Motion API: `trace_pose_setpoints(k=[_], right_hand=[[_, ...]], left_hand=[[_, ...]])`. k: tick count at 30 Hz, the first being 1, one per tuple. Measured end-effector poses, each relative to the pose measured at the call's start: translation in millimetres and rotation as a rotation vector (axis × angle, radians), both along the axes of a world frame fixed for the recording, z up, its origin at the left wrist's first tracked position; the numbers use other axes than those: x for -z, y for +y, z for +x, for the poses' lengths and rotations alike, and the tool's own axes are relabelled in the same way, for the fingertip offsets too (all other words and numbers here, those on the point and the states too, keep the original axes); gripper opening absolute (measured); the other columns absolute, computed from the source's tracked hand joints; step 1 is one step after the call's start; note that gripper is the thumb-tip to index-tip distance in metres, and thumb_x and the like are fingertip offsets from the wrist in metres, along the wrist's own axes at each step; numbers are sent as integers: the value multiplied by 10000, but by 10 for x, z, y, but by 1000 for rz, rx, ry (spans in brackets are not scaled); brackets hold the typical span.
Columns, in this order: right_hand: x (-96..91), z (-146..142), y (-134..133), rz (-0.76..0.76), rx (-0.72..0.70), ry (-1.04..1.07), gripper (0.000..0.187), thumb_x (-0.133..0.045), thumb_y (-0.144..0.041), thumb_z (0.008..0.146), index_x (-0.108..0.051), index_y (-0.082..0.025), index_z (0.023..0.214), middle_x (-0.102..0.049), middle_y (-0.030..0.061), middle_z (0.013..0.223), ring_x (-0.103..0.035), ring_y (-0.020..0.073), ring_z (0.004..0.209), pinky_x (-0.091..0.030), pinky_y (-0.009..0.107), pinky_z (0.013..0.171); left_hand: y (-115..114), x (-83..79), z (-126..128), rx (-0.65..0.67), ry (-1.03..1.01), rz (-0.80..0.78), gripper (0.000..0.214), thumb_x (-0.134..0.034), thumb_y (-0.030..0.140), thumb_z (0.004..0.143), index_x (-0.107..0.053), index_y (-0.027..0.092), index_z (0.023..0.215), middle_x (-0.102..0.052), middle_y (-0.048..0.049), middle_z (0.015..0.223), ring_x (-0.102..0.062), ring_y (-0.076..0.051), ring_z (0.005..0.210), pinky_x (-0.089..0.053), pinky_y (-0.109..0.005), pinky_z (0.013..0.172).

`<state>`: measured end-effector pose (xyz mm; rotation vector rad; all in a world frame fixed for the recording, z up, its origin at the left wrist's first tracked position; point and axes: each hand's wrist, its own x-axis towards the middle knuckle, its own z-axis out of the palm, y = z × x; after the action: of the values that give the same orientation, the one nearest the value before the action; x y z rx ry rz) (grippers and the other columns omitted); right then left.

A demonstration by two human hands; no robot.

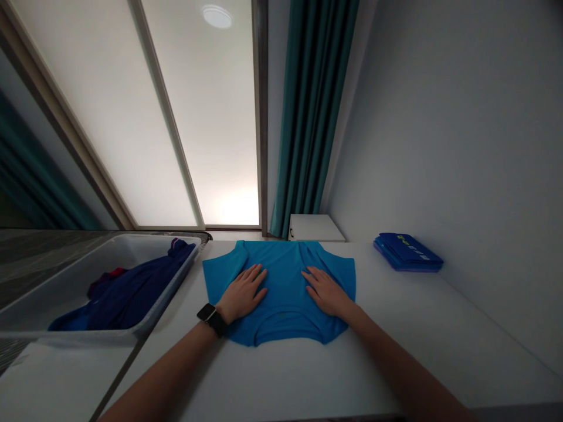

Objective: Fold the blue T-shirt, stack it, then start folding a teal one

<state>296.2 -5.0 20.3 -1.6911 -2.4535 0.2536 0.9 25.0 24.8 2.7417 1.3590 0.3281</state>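
A bright blue shirt (pixel 284 275) lies partly folded on the white table (pixel 396 334), its collar toward me. My left hand (pixel 244 291) rests flat on its left half, fingers stretched out; a black watch sits on that wrist. On the shirt's right half my right hand (pixel 324 290) also lies flat with fingers apart. Neither hand holds anything.
A grey plastic bin (pixel 53 293) at the left holds dark blue and red clothes (pixel 127 290). A folded dark blue garment (pixel 407 252) lies at the table's far right by the wall. A small white cabinet (pixel 314 227), teal curtain (pixel 308 117) and frosted window stand behind.
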Motion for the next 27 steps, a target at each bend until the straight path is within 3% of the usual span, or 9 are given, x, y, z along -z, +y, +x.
trace_pose_setpoints(k=[7,13,17,19,23,27], right_hand=[[-4,-29,-93,-67,49,-52,664,-192,-595,981,-231,-232,1535,-170,72,1610,-81,253,1482,-84,494,1196],[-43,-109,-283,-116,132,-65,654,-197,-613,970,-152,-302,1543,-89,44,1621,-34,294,1483,-147,634,1135],[-53,-132,-305,-118,156,-26,654,-227,-617,966,-171,-307,1539,-102,42,1619,-58,304,1481,-151,652,1128],[-56,-115,-288,-114,139,-12,658,-231,-622,965,-193,-300,1537,-124,40,1617,-70,291,1481,-123,627,1148],[-66,-71,-263,-56,85,-13,625,-261,-582,978,-290,-266,1516,-243,60,1590,-160,280,1470,-86,588,1173],[-78,-77,-262,53,30,37,537,-342,-444,992,-419,-193,1461,-435,117,1493,-393,267,1370,-311,490,1131]], left_hand=[[37,82,-59,-173,23,-106,646,-251,602,972,-317,251,1511,-257,-66,1585,-162,-326,1468,-239,-580,1139],[-97,100,-95,-291,77,-113,690,-258,631,954,-279,245,1525,-233,-114,1587,-139,-406,1455,-157,-693,1094],[-147,102,-85,-296,88,-81,663,-294,608,957,-331,238,1506,-302,-126,1563,-194,-407,1443,-198,-688,1087],[-145,81,-87,-244,71,-27,638,-303,577,970,-362,213,1491,-339,-135,1545,-234,-371,1441,-236,-627,1114],[-168,20,-54,49,23,27,583,-309,518,1000,-301,241,1513,-301,-92,1570,-266,-271,1446,-247,-497,1169],[-262,-1,61,192,15,-13,602,-335,524,995,-233,269,1532,-264,-91,1582,-266,-275,1445,-270,-503,1157]])
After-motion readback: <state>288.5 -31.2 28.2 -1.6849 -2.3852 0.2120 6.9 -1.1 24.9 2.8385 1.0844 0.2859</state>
